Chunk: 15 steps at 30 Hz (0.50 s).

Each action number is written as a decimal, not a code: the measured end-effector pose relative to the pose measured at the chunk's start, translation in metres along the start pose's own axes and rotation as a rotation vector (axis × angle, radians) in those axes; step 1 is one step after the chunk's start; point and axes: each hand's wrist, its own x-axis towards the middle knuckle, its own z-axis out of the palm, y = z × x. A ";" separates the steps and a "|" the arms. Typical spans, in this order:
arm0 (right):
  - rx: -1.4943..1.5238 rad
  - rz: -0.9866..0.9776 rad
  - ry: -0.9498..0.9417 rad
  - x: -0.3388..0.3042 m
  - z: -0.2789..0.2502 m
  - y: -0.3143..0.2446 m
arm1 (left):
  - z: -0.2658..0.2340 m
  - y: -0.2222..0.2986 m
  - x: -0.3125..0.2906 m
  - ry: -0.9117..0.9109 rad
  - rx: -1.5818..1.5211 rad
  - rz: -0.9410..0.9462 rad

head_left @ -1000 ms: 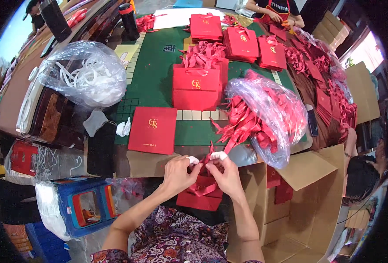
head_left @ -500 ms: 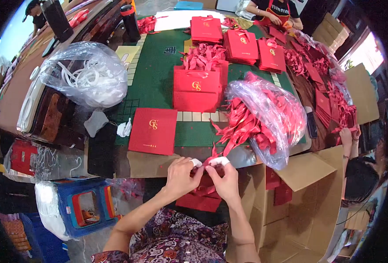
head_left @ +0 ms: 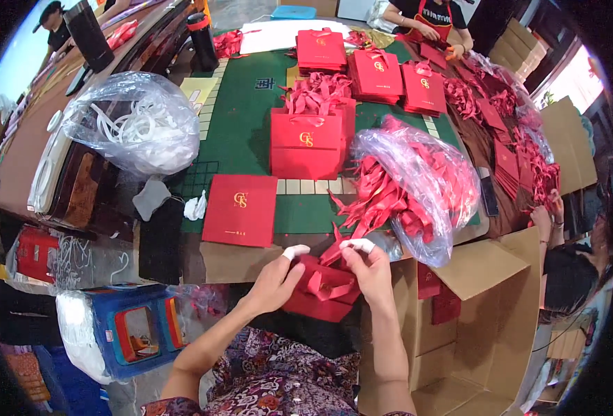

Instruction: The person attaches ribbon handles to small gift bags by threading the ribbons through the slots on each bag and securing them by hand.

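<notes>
A red paper gift bag [head_left: 314, 305] is at the table's front edge, close to my body, with its top toward me and a ribbon loop [head_left: 328, 284] across it. At the bag's far edge my right hand [head_left: 371, 274] pinches a red ribbon [head_left: 333, 251] between thumb and taped forefinger. My left hand [head_left: 272, 283] is beside the bag's left edge, thumb and forefinger apart, with nothing visible between them. White coverings wrap fingertips on both hands. A flat red bag [head_left: 239, 211] with a gold emblem lies on the table to the left.
A clear plastic bag of red ribbons [head_left: 417, 187] sits right of centre. Standing red bags [head_left: 306, 145] and more stacks fill the table's middle. A bag of white cords [head_left: 136, 125] lies left. An open cardboard box [head_left: 486, 333] stands right. Other people work at the far side and right.
My hands were together over the ribbon; now they are apart, the left having moved left. The red gift bag has come up and shows more of its face between them.
</notes>
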 end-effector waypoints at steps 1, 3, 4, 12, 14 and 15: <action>0.006 0.029 0.001 0.002 -0.001 -0.005 | -0.003 -0.002 -0.002 -0.078 -0.048 -0.009; 0.005 -0.026 0.016 0.010 0.004 -0.006 | 0.000 -0.013 -0.008 -0.126 -0.151 -0.007; -0.040 -0.047 0.029 0.013 0.005 -0.009 | 0.002 -0.010 -0.009 -0.125 -0.140 -0.023; -0.180 -0.224 0.089 0.057 -0.006 -0.012 | -0.017 0.030 -0.026 -0.171 0.018 -0.028; -0.186 -0.242 0.062 0.063 -0.006 -0.014 | -0.019 0.027 -0.028 -0.182 0.057 0.027; -0.194 -0.214 0.054 0.062 -0.005 -0.014 | -0.020 0.026 -0.027 -0.175 0.061 0.035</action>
